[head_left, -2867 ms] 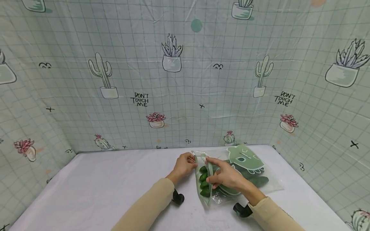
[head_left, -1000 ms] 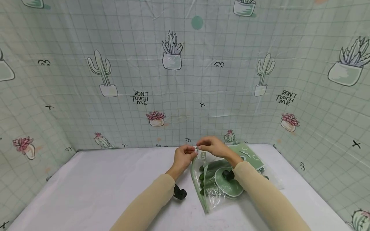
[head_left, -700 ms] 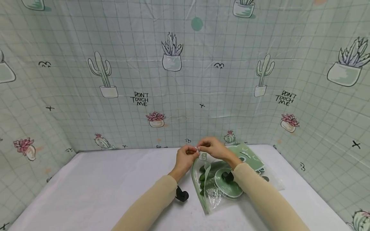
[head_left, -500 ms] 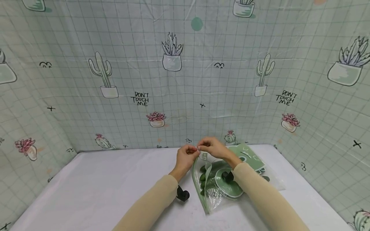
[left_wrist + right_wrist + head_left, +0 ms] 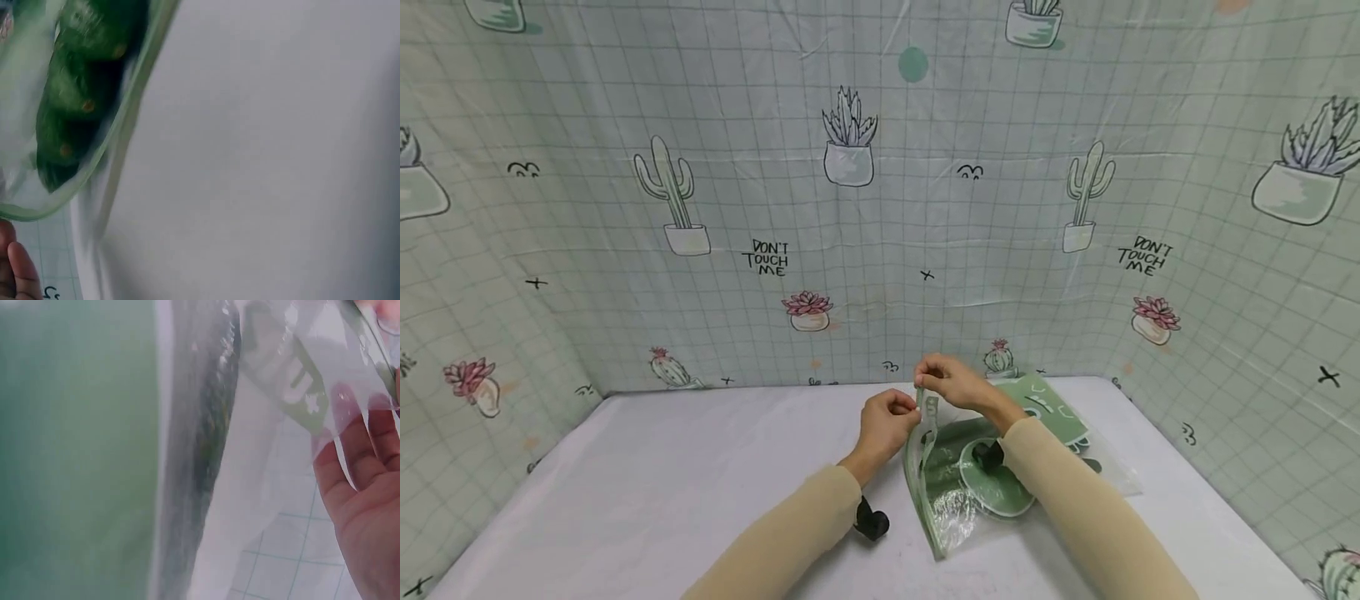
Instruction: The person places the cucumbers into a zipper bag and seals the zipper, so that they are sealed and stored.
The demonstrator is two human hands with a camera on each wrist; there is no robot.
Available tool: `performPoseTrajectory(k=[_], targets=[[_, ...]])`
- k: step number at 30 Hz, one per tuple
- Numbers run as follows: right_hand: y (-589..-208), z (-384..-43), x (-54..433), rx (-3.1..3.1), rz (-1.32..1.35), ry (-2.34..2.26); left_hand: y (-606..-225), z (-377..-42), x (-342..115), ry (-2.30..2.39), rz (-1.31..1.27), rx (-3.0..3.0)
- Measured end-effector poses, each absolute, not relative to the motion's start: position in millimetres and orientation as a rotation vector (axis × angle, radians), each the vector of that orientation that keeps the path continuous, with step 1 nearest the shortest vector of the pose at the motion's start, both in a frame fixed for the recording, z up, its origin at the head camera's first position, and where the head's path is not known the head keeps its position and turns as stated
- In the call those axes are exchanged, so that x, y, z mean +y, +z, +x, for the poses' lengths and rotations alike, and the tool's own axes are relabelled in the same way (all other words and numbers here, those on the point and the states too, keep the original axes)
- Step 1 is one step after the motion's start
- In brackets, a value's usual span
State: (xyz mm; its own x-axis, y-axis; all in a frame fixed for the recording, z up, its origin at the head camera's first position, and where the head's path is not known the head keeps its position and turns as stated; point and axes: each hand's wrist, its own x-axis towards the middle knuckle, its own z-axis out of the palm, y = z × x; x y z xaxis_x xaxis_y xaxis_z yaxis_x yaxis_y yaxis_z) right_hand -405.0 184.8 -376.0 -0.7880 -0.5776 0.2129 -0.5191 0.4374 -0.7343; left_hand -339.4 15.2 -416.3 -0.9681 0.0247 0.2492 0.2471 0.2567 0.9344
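Observation:
A clear zip bag (image 5: 951,521) with green cartoon prints lies on the table, its green-edged mouth facing left. Several dark green cucumbers (image 5: 78,94) show side by side through the mouth in the left wrist view. My left hand (image 5: 883,429) pinches the rim close to the far corner with thumb and forefinger. Just beyond it, my right hand (image 5: 955,386) pinches the far corner of the mouth and holds it raised. In the right wrist view, the right fingers (image 5: 359,453) are partly behind the clear film.
The white table (image 5: 700,467) extends left of the bag. A curtain (image 5: 880,233) with a grid and cactus prints stands along the back and both sides. Black wrist cameras (image 5: 872,523) hang below the sleeves.
My right hand has gone from the middle of the bag's mouth to its far corner. Lately my left hand slid slightly nearer along the rim, and the mouth looks narrower in the head view.

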Motion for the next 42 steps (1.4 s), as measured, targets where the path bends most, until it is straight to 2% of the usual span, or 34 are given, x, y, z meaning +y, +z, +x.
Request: performPoseTrajectory(k=[7,21,33,42], targets=[[-379.0,-412.4,188.9,2.644,-0.988,-1.289,-419.6,-317.1,18.4,-1.816,-0.176,-2.428],[-382.2,-418.1,186.9,2.741,-0.941,-1.261,-430.5,-271.5,3.0,-1.749,-0.318,-2.679],[-388.1,-422.5,182.1,2.747,-0.919,-1.274,-431.4,-258.2,0.8,-1.858,-0.329,-2.735],[-387.1,-424.5,178.9,2.728,-0.983,-1.293,-429.8,-253.8,2.8,-2.091,-0.193,-2.692]])
